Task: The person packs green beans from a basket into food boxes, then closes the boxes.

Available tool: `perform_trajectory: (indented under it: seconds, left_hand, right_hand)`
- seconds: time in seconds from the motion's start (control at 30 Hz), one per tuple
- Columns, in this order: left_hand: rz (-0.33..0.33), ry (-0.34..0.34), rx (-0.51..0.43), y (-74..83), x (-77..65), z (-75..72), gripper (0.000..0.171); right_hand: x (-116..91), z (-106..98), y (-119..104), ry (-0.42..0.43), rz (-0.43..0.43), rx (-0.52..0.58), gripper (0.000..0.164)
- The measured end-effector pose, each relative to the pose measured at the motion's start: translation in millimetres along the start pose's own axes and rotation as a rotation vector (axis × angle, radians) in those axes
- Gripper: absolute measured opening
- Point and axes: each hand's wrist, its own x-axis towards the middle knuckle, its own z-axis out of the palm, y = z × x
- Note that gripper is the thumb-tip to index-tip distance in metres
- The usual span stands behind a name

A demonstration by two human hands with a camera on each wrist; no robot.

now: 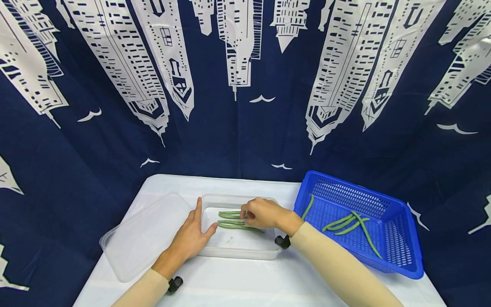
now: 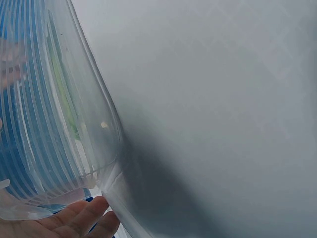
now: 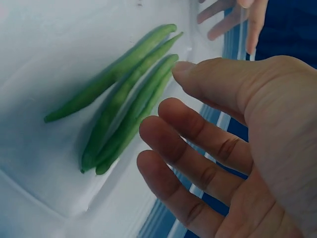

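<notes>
Several green beans lie side by side on the bottom of a clear plastic container in the middle of the table. My right hand is over the container, its thumb and fingers bent and apart around the beans' right ends. In the right wrist view the thumb is close to one bean tip, and no bean is pinched between the fingers. At the container's left side my left hand rests with straight fingers against the wall, thumb spread towards the inside.
A blue plastic basket stands on the right of the table, with several loose green beans in it. On the left lies a clear flat lid. Behind the white table hangs a dark blue cloth with printed buildings.
</notes>
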Motion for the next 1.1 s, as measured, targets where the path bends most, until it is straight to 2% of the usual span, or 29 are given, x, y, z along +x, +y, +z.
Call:
perform_trajectory:
  seconds: [0.4,0.77,1.1]
  left_hand:
    - [-0.003,-0.002,0.002,0.6,1.0,-0.6,0.107]
    - [-0.011,-0.006,0.005,-1.8,2.7,1.1,0.108]
    - [-0.011,-0.006,0.001,-0.4,-0.4,0.8,0.108]
  right_hand:
    - [-24,-21,8,0.054,-0.008,0.042,0.015]
    - [-49,-38,23,0.115,0.024,0.013,0.021]
    - [-78,-47,48,0.250,0.048,-0.009,0.022]
